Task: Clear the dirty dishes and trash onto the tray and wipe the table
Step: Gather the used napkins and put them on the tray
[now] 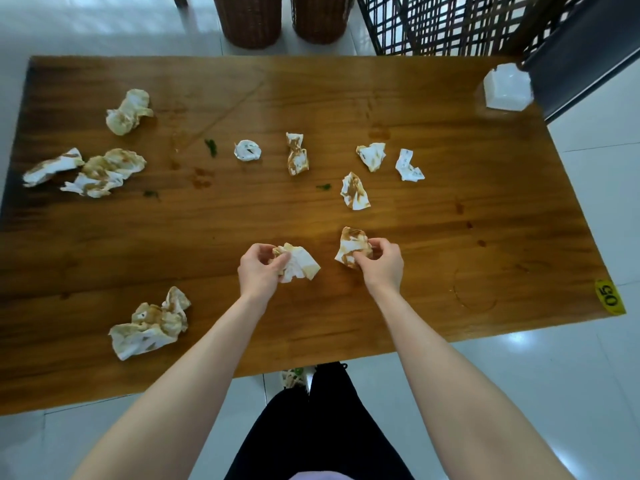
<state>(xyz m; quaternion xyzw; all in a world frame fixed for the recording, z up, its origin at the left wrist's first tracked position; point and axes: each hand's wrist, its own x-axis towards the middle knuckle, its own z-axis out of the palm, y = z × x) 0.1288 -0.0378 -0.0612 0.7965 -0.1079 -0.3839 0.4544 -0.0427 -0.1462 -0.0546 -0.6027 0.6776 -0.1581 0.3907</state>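
Several crumpled, brown-stained napkins lie scattered over the wooden table. My left hand grips one stained napkin near the table's front middle. My right hand pinches another stained napkin just to the right of it. More napkins lie at the left, far left back, front left and across the middle. Small green scraps and brown stains mark the tabletop. No tray or dishes are in view.
A clear tissue holder with white paper stands at the back right corner. A yellow number sticker marks the front right corner. Wicker baskets and a lattice screen stand behind the table. One stained napkin lies on the floor by my legs.
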